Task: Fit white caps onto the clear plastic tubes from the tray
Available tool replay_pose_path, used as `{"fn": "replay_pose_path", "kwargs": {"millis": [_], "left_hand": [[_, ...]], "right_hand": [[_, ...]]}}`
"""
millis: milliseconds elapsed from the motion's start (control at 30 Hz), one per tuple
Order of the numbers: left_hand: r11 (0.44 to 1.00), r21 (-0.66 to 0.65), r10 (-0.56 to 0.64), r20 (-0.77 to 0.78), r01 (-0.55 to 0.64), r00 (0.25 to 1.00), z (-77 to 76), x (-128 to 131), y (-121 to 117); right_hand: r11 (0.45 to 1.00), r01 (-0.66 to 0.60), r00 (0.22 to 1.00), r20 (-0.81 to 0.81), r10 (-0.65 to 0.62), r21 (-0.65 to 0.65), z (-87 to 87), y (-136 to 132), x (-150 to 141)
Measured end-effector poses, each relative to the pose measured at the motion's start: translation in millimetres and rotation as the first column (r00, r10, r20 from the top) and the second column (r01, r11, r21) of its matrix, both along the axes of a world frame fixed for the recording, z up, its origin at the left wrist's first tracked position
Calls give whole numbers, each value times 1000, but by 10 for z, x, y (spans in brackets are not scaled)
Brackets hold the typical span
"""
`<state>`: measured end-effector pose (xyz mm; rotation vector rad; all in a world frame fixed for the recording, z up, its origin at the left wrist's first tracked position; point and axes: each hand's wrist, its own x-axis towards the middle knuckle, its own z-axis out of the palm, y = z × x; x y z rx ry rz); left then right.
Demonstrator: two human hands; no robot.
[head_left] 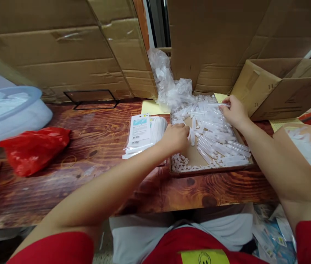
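Observation:
A shallow cardboard tray [210, 170] holds a heap of clear plastic tubes [213, 128] and many small white pieces [179, 162] along its near left part. Over the tray's left side, my left hand [176, 138] has its fingers curled together. Something small and whitish shows at its fingertips, too unclear to name. My right hand [234, 112] is at the tray's far right, thumb and fingers pinched on one end of a clear plastic tube [216, 105] just above the heap. Left of the tray lies a stack of clear packets with printed cards [140, 128].
Crumpled clear plastic bags [174, 84] lie behind the tray. An open carton [265, 88] stands at the right, near a container of white pieces [309, 146]. On the left are a red plastic bag [36, 148], a bluish basin [15, 121] and a black wire stand [92, 99].

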<state>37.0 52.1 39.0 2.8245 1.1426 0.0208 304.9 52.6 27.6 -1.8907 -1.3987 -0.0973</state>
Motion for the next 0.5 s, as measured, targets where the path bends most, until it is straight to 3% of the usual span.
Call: {"fn": "replay_pose_path", "kwargs": {"millis": [133,200,267,333,433,500], "left_hand": [[992,-47,117,-72,-121,990,-31,240,103],[983,-54,172,-107,-178,979,-87,303,106],[974,-40,218,-125,-225,968,-152,325,95],[966,6,257,-103,-258,961,-214,317,87],[949,87,304,1,-303,953,-291,289,100],[945,89,312,41,-315,949,-333,281,119]], "right_hand": [[984,38,994,104,-20,-177,-53,172,44],[984,35,981,196,0,-176,-53,157,-22],[992,-22,952,302,59,-126,-26,71,-151],[977,-166,900,383,207,-136,20,-65,-342],[866,-375,768,412,490,-331,82,-276,-692],[807,-366,734,390,557,-463,89,-368,-911]]}}
